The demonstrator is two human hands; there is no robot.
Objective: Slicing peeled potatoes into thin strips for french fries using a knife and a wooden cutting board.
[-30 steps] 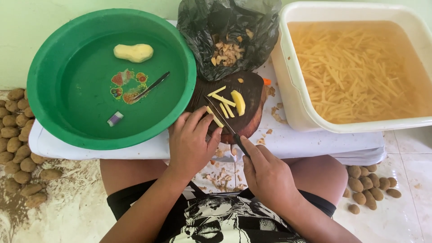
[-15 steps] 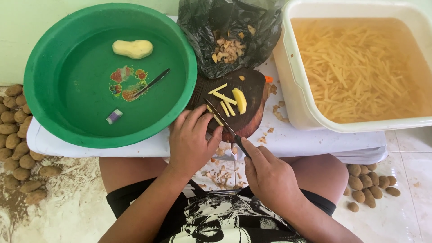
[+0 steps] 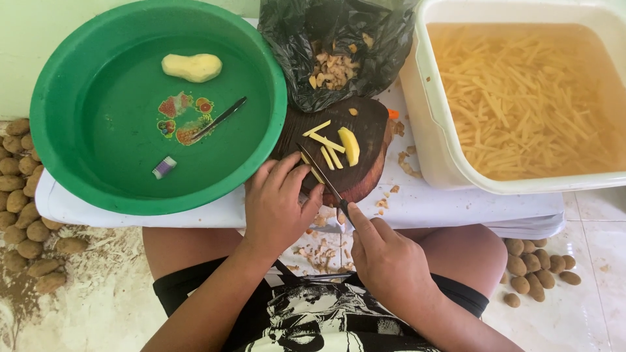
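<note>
Fingers of the right hand (image 3: 389,261) clamp the knife (image 3: 324,179), blade angled forward. Left hand (image 3: 277,202) curls its fingertips on potato strips (image 3: 326,148) on the dark cutting board (image 3: 365,173), steadying them. Beyond the fingers lies a black bag (image 3: 339,49) of peelings; left, a small purple-white wrapper (image 3: 164,167) in the green basin (image 3: 78,130).

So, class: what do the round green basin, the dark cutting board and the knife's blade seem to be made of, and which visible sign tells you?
Round green basin: probably plastic, with a smooth, even colour and a printed fruit picture. Dark cutting board: likely wood, brown with a matt, grainy look. Knife blade: apparently metal, thin and grey; the right hand grips its dark handle, material unclear.
</note>
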